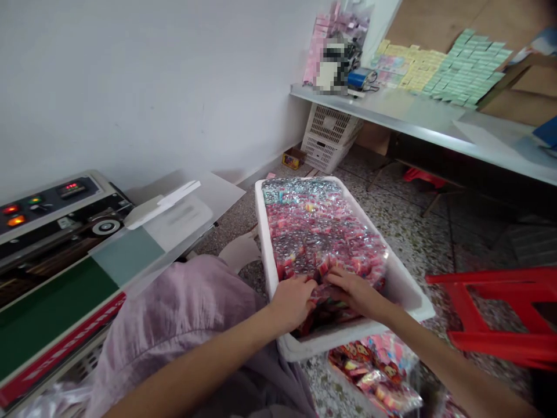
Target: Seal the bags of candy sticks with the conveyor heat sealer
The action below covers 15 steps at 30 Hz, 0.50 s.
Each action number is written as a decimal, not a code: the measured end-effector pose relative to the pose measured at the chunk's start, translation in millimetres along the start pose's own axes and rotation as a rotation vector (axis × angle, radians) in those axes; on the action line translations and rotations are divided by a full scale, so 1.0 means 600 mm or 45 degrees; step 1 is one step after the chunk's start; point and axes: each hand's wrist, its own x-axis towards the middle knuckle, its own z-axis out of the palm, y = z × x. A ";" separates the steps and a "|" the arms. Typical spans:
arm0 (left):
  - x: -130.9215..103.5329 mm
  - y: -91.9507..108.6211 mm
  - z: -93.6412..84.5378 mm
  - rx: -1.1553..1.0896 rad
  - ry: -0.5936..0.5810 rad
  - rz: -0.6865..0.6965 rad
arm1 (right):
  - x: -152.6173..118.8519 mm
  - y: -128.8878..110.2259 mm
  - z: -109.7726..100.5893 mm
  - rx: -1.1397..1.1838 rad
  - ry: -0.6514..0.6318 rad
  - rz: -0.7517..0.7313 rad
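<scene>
A white foam box (266, 244) stands in front of me, filled with rows of small shiny plastic packets (308, 232). Most packets are pink and red; a light blue row lies at the far end. My left hand (292, 299) is inside the near part of the box, its fingers curled closed at the front row of packets. Close beside it, my right hand (353, 290) has its fingers bent around packets in the same row. The fingertips of both hands are partly hidden among the wrappers. Darker packets lie lower in the box, beneath my hands.
On the left runs a machine with a green conveyor belt (56, 313) and lit controls (43, 200). A red stool (461, 313) is at the right. More bagged packets (378, 371) lie below the box. White crates (324, 152) sit under a long table (418, 113) bearing stacked small boxes (467, 69).
</scene>
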 end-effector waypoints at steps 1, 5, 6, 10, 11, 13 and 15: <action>0.001 -0.002 0.000 -0.002 -0.002 -0.001 | 0.003 -0.001 -0.001 0.022 -0.002 0.001; 0.004 -0.002 -0.012 -0.016 0.019 -0.003 | 0.012 -0.010 -0.025 0.146 0.022 -0.045; 0.004 -0.001 -0.019 -0.021 0.031 -0.002 | 0.013 -0.014 -0.035 0.179 0.021 -0.047; 0.007 0.005 -0.057 -0.023 0.101 0.031 | 0.021 -0.031 -0.085 0.238 -0.028 0.061; 0.008 0.006 -0.068 -0.018 0.121 0.040 | 0.024 -0.035 -0.097 0.224 -0.033 0.087; 0.008 0.007 -0.088 -0.011 0.153 0.050 | 0.032 -0.043 -0.120 0.174 -0.041 0.104; 0.007 0.007 -0.108 -0.025 0.181 0.056 | 0.041 -0.052 -0.143 0.122 -0.049 0.097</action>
